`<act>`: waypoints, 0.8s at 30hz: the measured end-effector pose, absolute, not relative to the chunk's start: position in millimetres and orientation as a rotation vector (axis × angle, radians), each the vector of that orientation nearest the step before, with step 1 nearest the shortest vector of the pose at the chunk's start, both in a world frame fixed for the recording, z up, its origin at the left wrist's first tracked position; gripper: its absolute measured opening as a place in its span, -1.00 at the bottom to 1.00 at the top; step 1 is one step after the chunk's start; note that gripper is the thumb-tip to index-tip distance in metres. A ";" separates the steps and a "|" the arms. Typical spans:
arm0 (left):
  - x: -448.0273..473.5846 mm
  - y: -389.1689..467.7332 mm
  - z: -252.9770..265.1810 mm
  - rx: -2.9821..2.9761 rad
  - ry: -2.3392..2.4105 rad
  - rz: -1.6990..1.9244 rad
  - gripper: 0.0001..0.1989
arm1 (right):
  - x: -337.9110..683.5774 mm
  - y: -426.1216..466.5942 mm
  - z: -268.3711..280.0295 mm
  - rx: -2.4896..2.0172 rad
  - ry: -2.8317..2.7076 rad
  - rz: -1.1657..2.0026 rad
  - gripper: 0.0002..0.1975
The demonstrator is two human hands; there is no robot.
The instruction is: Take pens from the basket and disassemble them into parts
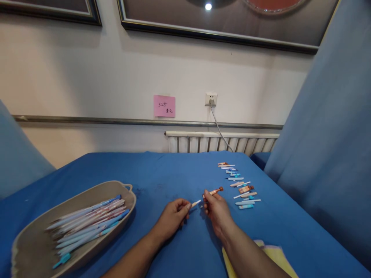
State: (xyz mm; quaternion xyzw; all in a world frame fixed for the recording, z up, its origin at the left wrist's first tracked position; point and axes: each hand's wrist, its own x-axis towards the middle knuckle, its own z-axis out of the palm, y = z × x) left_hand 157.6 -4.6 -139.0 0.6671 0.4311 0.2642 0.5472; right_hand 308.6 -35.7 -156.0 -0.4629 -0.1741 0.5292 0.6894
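Blue cloth (168, 173) formed the work surface. Over it, my left hand (173, 213) pinched a stick (196, 203) between thumb and fingers; my right hand (218, 213) likewise pinched a brown pen part (215, 191). I judged both light, stiff and smooth, best held mid-length. Loose parts (245, 189) lay in a row beyond the right hand. Pens (92, 218) lay in a tray (29, 243) at left; a yellow rag (276, 255) by the right forearm (243, 245) could snag.
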 end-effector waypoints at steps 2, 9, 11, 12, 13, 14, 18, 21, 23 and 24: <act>158.1 -5.9 -138.2 1.596 1.013 0.625 -0.61 | 305.6 -39.6 -151.6 -1.000 -0.389 1.239 -0.64; 156.9 -7.1 -137.3 1.603 0.988 0.614 -0.66 | 307.1 -45.0 -141.3 -0.886 -0.429 1.361 -0.65; 155.2 -5.1 -137.7 1.602 0.979 0.609 -0.67 | 316.3 -41.9 -141.4 -0.903 -0.407 1.301 -0.66; 154.2 -3.8 -137.9 1.601 0.983 0.614 -0.68 | 322.3 -39.8 -141.8 -0.920 -0.395 1.261 -0.67; 153.1 -2.4 -138.3 1.599 0.992 0.623 -0.68 | 328.9 -37.7 -142.4 -0.941 -0.381 1.218 -0.67; 152.0 -0.8 -138.8 1.598 1.003 0.636 -0.69 | 335.6 -35.7 -143.0 -0.959 -0.366 1.176 -0.67; 148.6 5.9 -141.7 1.571 1.047 0.709 -0.70 | 357.0 -31.4 -143.3 -0.985 -0.301 1.061 -0.67; 147.7 8.8 -142.5 1.510 1.062 0.764 -0.68 | 360.8 -32.0 -142.4 -1.020 -0.296 1.035 -0.68; 147.9 9.0 -141.5 1.483 1.019 0.797 -0.67 | 357.3 -32.7 -143.4 -1.066 -0.339 1.064 -0.68; 148.1 8.6 -140.7 1.487 0.991 0.811 -0.66 | 354.4 -32.9 -144.6 -1.091 -0.375 1.092 -0.69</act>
